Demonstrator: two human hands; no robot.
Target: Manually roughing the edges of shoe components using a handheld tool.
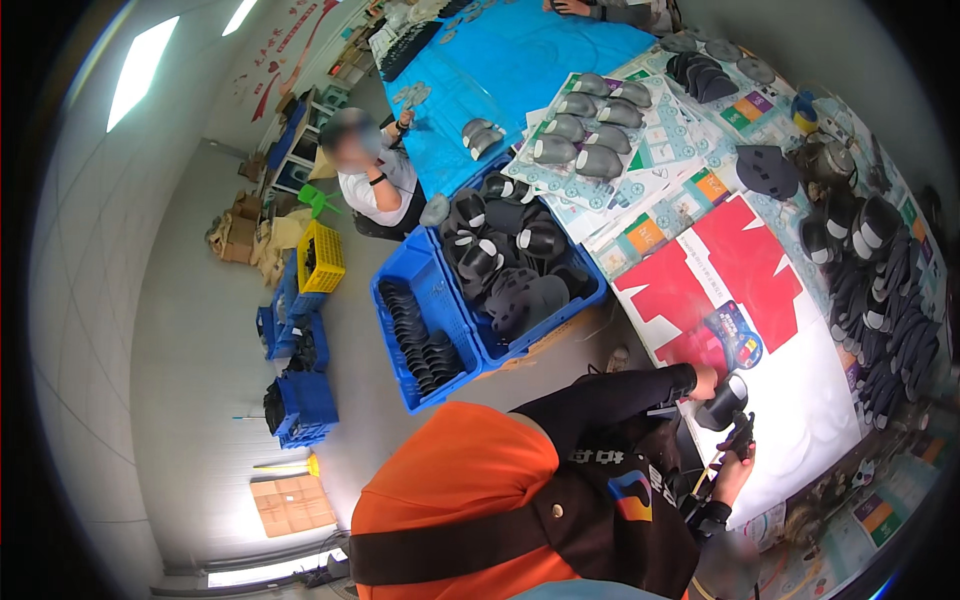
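On the white end of the worktable [800,420], my left hand [705,382] is closed at the edge of a black cup-shaped piece [722,405] with a pale band, like a slipper upper. Its fingertips are partly hidden. Just nearer to me, my right hand [736,472] is closed around a dark object [740,434], perhaps a small tool; its kind is unclear. A yellow cord or hose [707,470] runs beside that hand. Beyond the left hand lies a blue-and-pink printed card [736,335] on a red printed sheet [700,270].
Left of the table, a blue crate [590,298] holds black pieces; an adjoining blue crate [405,388] holds stacked ones. Grey pieces [598,160] stand on printed sheets beyond. Dark pieces [890,310] pile at the right. A seated person [385,190] works at a blue-covered table [510,60].
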